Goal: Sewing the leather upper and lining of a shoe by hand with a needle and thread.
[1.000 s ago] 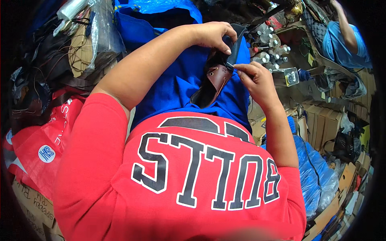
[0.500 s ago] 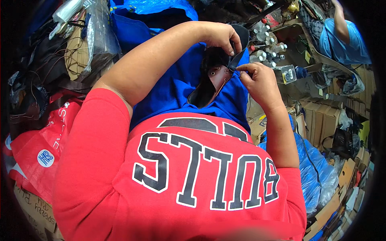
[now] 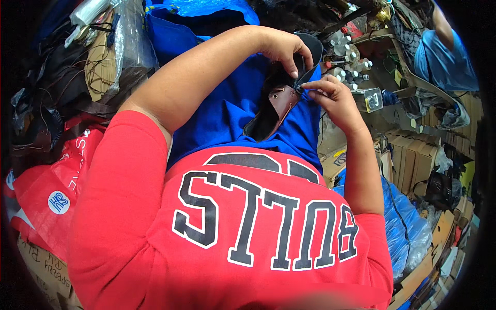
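A shoe upper of brown and black leather (image 3: 281, 103) with metal eyelets lies across my lap, over blue cloth (image 3: 217, 111). At its far end, my left hand (image 3: 289, 50) is closed on a black edge of it, thumb and fingers bent over the material. From the right, my right hand (image 3: 333, 98) pinches at the rim close to the eyelets. Thumb and forefinger meet at a small dark bit there, too small to name. The fingertips of both hands are only a short way apart. Dark shadow hides the upper's inside.
Several capped plastic bottles (image 3: 349, 57) stand to the far right, with a clear container (image 3: 368, 99) nearer. A person in light blue (image 3: 447, 59) is at the upper right. A red bag (image 3: 51, 188) lies left, a blue plastic bundle (image 3: 403, 222) right, and cardboard (image 3: 408, 152) beyond it.
My right fingers have shifted slightly and now pinch closer against the upper's rim. My left hand keeps its hold, its fingers a little moved. The view has shifted slightly.
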### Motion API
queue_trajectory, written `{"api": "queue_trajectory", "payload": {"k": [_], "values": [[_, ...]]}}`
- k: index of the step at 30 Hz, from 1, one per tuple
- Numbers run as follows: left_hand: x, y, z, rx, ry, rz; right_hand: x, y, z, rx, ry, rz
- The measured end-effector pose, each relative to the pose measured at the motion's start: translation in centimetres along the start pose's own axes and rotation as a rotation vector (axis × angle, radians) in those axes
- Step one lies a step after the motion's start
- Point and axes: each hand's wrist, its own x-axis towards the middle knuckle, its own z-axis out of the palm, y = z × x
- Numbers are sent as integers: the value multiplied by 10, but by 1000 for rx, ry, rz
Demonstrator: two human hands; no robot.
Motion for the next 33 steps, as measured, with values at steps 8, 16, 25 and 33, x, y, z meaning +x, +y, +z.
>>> {"api": "queue_trajectory", "payload": {"k": [8, 16, 25, 33], "values": [[1, 2, 2, 65, 2, -17, 9, 25, 6, 360, -122, 37], [-19, 5, 21, 344, 398, 117, -3, 2, 21, 46, 179, -110], [-87, 11, 56, 121, 688, -89, -27, -11, 47, -245, 367, -246], [-81, 11, 85, 648, 853, -2, -30, -13, 55, -340, 394, -251]]}}
